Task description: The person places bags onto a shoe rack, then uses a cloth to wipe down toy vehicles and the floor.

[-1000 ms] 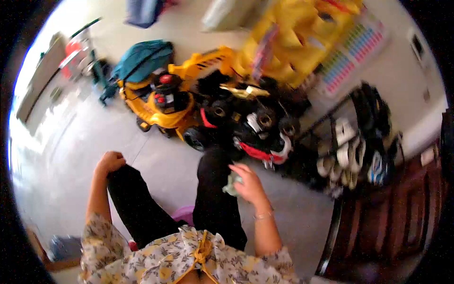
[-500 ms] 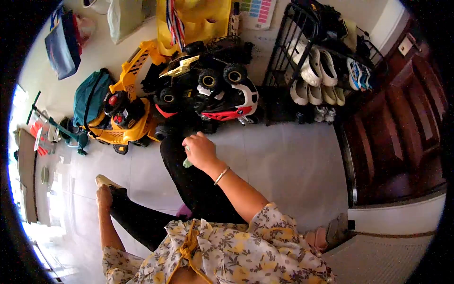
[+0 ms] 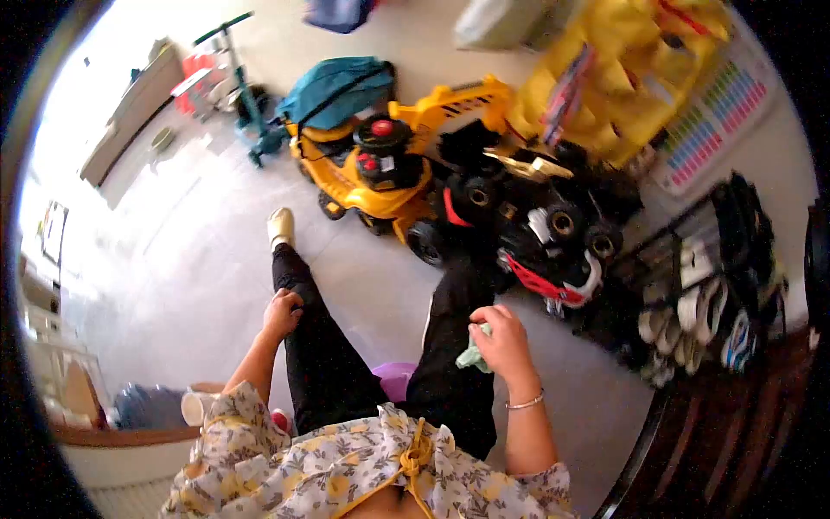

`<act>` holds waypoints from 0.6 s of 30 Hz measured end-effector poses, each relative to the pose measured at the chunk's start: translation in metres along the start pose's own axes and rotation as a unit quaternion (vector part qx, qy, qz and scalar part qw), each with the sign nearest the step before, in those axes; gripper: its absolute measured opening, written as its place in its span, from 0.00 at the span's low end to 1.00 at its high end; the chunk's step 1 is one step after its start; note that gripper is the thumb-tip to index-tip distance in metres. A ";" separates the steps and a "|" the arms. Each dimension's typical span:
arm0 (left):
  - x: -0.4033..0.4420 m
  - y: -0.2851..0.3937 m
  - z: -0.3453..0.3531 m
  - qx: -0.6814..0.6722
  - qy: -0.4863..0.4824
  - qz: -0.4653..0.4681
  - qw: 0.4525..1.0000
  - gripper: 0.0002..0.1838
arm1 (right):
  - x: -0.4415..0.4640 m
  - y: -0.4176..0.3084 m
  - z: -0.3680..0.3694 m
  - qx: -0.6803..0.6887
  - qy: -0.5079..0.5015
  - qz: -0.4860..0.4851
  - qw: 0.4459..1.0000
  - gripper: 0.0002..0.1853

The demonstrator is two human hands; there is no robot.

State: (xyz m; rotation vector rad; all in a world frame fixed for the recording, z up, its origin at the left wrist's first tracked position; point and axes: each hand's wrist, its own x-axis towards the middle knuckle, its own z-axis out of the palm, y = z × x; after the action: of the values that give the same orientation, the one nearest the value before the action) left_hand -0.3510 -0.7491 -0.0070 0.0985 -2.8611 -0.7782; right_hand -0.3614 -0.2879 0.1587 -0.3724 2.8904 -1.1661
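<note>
The grey floor [image 3: 207, 259] is spreading through the room, and it is shining brightly on the left side. The right hand [image 3: 504, 344] is grasping the cloth [image 3: 475, 353], which is pale green and is hanging below the fingers, over the right leg [image 3: 443, 346]. The left hand [image 3: 283, 313] is resting on the left leg [image 3: 320, 359] with the fingers bent; I cannot tell if it is gripping the trousers. A purple tub [image 3: 396, 378] is showing between the two legs.

In front, a yellow toy digger [image 3: 389, 201] is standing on the floor, and a teal bag [image 3: 333, 91] is lying over its back part. Just beside it, dark toy cars [image 3: 553, 227] are sitting close together in a heap. Farther to the left, a green scooter [image 3: 246, 108] is standing.

On the pale wall, a yellow organizer [image 3: 635, 82] is hanging next to a coloured chart [image 3: 722, 121]. To the right, a black rack [image 3: 661, 246] is holding several shoes [image 3: 705, 307], and near it a dark brown door [image 3: 718, 432] is reflecting light.
</note>
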 end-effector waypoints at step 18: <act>-0.053 0.017 -0.008 -0.170 -0.056 -0.143 0.973 0.10 | 0.010 0.009 0.005 -0.068 0.093 -0.056 0.992 0.08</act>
State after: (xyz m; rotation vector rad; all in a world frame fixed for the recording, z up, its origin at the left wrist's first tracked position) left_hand -0.2981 -0.7322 0.0005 0.4413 -2.7996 -1.3567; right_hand -0.3729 -0.2873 0.1495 -0.4578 3.1595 -1.0747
